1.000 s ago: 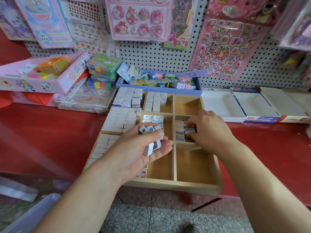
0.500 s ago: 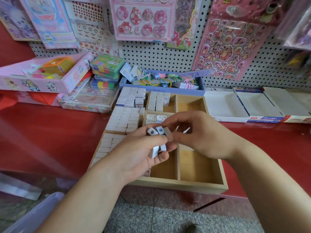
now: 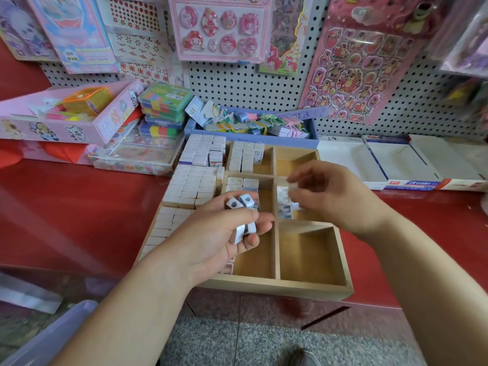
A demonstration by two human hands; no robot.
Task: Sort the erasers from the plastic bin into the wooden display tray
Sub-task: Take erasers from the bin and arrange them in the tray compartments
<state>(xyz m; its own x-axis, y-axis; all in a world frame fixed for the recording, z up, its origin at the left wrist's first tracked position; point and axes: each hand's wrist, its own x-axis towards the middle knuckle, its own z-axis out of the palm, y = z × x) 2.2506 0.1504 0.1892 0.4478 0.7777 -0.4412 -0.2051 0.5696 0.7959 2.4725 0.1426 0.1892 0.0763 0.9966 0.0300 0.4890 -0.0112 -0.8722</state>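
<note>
The wooden display tray (image 3: pixel 274 286) lies on the red counter with its front edge past the counter's rim. Its left compartments are packed with rows of white erasers (image 3: pixel 194 184). My left hand (image 3: pixel 211 233) hovers over the tray's middle and grips a small bunch of pale blue-white erasers (image 3: pixel 244 202). My right hand (image 3: pixel 332 196) is above the middle right compartment, blurred, and pinches one eraser (image 3: pixel 291 191) at its fingertips. A short stack of erasers (image 3: pixel 284 207) stands in that compartment. A corner of the plastic bin (image 3: pixel 52 336) shows at the lower left.
A blue box of tagged trinkets (image 3: pixel 253 122) sits behind the tray. Pink boxes (image 3: pixel 68 120) and coloured cases (image 3: pixel 163 107) stand at the left, white open cartons (image 3: pixel 396 165) at the right. A pegboard with sticker sheets (image 3: pixel 361 59) rises behind. Floor lies below the counter edge.
My right hand took one eraser from the bunch in my left hand and has moved it right, over the middle right compartment. The left hand has stayed about where it was.
</note>
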